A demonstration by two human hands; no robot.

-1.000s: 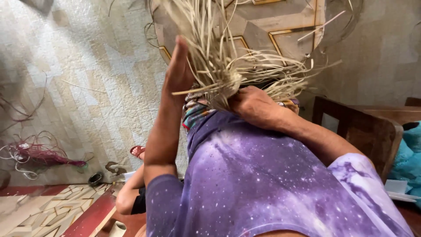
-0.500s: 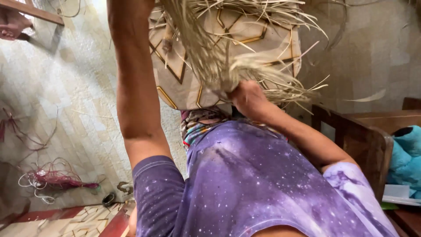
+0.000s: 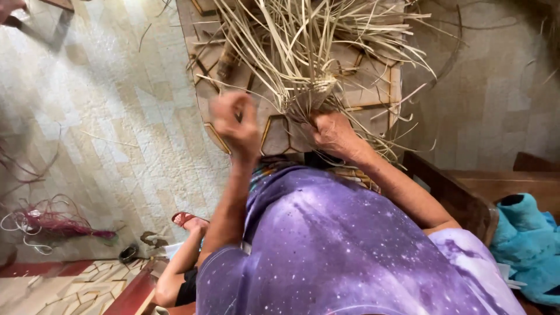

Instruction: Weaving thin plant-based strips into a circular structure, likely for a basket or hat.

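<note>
Head view, looking down past a purple star-print shirt (image 3: 350, 251). Right hand (image 3: 332, 133) closed in a fist-like grip on the gathered base of a bundle of pale straw strands (image 3: 303, 64), just under a small woven knot where the strands meet; loose ends fan up and outward from there. Left hand (image 3: 236, 121) is motion-blurred, fingers curled together, just left of the bundle's base; cannot tell whether it pinches a strand. Bundle sits above the lap, between both hands and over a low desk (image 3: 274, 137) with a geometric inlaid top.

Against half a second ago: left arm was raised high, out of the top of the view; now it has dropped so the hand is level with the right one. Right hand has kept its hold on the bundle's base. Strands now spread wider.

Surface and room: pale quilted floor covering (image 3: 116, 116) with a stray strand on it. Pink and white tangle of cord (image 3: 49, 224) at far left. Red sandal (image 3: 184, 219) near a bent arm of another person (image 3: 175, 271). Dark wooden furniture (image 3: 466, 192) and a turquoise plush toy (image 3: 525, 248) at right.
</note>
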